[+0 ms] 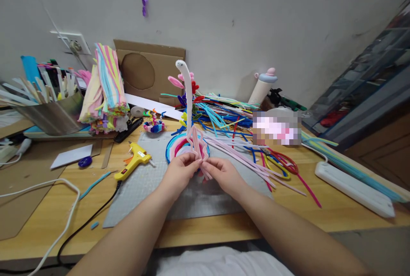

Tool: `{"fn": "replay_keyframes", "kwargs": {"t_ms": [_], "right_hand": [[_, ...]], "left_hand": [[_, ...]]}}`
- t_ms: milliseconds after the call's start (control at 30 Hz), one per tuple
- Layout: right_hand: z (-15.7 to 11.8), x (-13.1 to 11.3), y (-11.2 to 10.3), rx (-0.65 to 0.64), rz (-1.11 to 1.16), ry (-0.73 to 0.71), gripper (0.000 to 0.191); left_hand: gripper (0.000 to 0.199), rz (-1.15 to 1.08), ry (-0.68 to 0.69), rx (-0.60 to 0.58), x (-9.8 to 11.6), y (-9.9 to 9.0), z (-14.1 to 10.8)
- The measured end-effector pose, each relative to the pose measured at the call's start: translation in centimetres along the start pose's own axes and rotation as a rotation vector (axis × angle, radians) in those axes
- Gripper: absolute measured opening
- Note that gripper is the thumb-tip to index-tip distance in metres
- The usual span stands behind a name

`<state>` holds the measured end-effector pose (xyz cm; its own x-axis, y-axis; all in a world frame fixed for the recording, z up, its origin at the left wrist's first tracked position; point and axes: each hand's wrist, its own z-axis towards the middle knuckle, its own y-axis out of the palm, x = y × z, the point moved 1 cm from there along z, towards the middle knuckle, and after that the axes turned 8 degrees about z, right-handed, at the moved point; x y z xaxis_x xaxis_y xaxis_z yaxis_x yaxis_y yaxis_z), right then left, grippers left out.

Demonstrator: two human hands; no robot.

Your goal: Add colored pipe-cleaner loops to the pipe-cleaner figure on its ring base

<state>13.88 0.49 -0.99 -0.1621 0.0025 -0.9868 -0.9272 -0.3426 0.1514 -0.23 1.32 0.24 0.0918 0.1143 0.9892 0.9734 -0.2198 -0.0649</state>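
Left, a yellow hot-glue gun (136,162), its white label illegible. Centre, the left hand (185,169) pinches bent pale-pink pipe cleaners (196,140) before a striped disc (172,150), long axis pointing away from the person; the right hand (221,172) pinches their near end.

The yellow glue gun (137,157) is smooth, glossy plastic. Left of it stands a shiny metal holder (59,115); behind the gun, matt cardboard (169,69). Right of it, pink pipe cleaners (196,140) look fuzzy; beneath it, the bench (192,230) is grained wood.
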Motion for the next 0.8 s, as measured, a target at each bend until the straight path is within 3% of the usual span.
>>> {"fn": "replay_keyframes", "kwargs": {"t_ms": [167,500,700,800], "right_hand": [[0.20,-0.26,-0.63,0.207,-0.058,-0.146,0.019],[0.39,-0.35,-0.91,0.162,-0.048,-0.124,0.019],[0.16,-0.53,-0.89,0.178,-0.282,-0.239,0.015],[0.17,-0.49,-0.88,0.193,-0.261,-0.208,0.015]], "left_hand": [[0.030,-0.008,-0.028,-0.005,0.19,0.15,0.00],[0.025,-0.054,-0.035,-0.031,-0.19,0.12,0.16],[0.029,-0.098,-0.082,-0.026,-0.48,0.02,0.31],[0.027,-0.083,-0.042,-0.027,-0.69,-0.01,0.38]]}}
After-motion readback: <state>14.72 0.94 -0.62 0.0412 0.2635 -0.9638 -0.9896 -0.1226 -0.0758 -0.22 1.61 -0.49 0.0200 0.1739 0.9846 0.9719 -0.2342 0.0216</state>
